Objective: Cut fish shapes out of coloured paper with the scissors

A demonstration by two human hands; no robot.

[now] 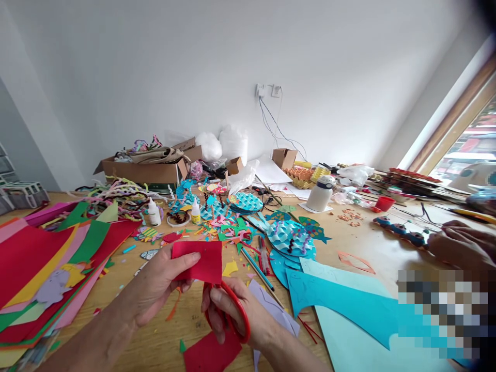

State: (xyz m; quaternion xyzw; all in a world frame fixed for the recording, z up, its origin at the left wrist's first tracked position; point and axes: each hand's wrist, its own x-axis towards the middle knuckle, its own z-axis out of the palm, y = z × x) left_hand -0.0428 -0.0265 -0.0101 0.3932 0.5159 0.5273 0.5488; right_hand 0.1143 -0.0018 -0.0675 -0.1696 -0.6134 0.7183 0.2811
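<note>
My left hand [172,276] pinches a red paper piece [207,261] by its left part, thumb on top. Around the handles of the red scissors [242,315] my right hand [228,305] is closed, just below the paper. The scissors' blades are hidden behind the paper's lower edge. Another red paper piece [213,354] lies on the wooden table under the scissors. To the right of my right hand is a cut sheet of lilac paper [267,305].
Stacked coloured sheets [31,258] cover the left side. Glue bottles [154,213], paper scraps and wavy blue paper discs [290,237] fill the middle. Large blue paper [341,294] lies at right. Another person's hand [453,243] is beside small blue figures [401,231].
</note>
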